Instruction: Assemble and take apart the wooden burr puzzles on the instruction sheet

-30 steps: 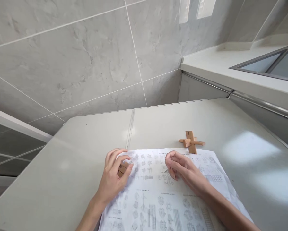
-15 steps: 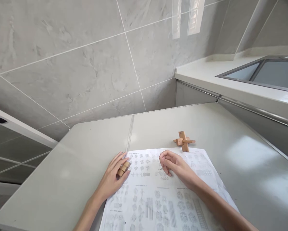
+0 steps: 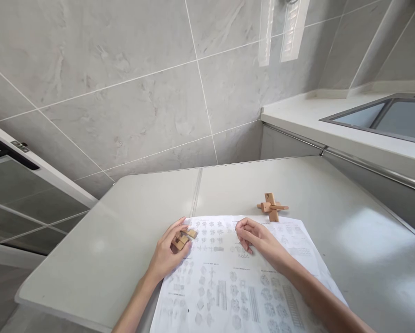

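Observation:
My left hand (image 3: 169, 247) is closed around some small notched wooden puzzle pieces (image 3: 183, 240) at the upper left corner of a printed sheet (image 3: 224, 273). Thumb and fingers curl about them, and one piece pokes out to the right, toward the sheet. My right hand (image 3: 257, 238) rests on the sheet's upper part with its fingers curled in; nothing shows in them. Just beyond it, at the sheet's top edge, lies an interlocking wooden burr puzzle (image 3: 272, 206) in a cross shape, with a dark mark on one bar.
The pale table (image 3: 138, 222) has a seam running across it and a rounded left corner. Behind it rises a grey tiled wall (image 3: 141, 92). A white counter (image 3: 297, 115) with a sink (image 3: 398, 115) stands at the right. A white-framed door (image 3: 47, 166) is at the left.
The view has shifted slightly to the left. In my left hand the pieces have spread, and one now sticks out to the right. My right hand keeps its curled pose on the sheet.

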Demonstrator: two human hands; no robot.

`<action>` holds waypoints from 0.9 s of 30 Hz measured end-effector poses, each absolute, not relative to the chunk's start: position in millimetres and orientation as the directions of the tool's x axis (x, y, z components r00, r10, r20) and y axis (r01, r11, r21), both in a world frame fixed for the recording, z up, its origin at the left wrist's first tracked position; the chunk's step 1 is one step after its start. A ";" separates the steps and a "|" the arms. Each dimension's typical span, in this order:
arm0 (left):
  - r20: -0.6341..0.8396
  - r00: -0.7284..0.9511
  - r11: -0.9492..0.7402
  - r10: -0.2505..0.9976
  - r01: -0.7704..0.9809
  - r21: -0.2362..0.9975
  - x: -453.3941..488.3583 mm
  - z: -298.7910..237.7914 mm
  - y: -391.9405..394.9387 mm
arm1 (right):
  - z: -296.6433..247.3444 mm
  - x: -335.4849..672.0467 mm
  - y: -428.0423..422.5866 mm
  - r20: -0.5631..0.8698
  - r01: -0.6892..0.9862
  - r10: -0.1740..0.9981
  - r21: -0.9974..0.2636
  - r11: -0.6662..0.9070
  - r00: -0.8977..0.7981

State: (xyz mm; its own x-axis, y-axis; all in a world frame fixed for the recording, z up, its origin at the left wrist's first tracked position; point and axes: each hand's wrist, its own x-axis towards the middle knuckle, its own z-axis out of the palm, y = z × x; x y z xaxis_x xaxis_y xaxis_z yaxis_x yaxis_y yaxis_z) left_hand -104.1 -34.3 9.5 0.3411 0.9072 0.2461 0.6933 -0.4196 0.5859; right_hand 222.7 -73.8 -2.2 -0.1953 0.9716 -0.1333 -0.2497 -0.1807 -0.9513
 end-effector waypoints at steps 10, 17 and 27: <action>0.295 0.372 -0.474 0.880 0.657 0.586 -85.0 19.2 -36.0 | -7.6 222.2 -75.5 -0.126 -0.234 0.972 -0.957 -0.171 -0.196; 0.285 0.317 -0.426 0.905 0.698 0.576 -84.2 12.3 -36.7 | -7.4 222.1 -75.4 -0.132 -0.225 0.972 -0.959 -0.175 -0.195; 0.355 0.269 -0.435 0.895 0.702 0.564 -90.8 6.8 -47.4 | -7.1 223.0 -76.5 -0.129 -0.197 0.969 -0.965 -0.171 -0.209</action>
State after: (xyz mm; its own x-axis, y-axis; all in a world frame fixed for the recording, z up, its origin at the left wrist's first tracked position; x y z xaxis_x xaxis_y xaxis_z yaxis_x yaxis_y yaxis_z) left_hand -90.8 -47.4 6.8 0.2695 0.8954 0.3545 0.7020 -0.4347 0.5642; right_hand 223.0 -76.5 -7.1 -0.2086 0.9695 -0.1289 -0.1967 -0.1707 -0.9655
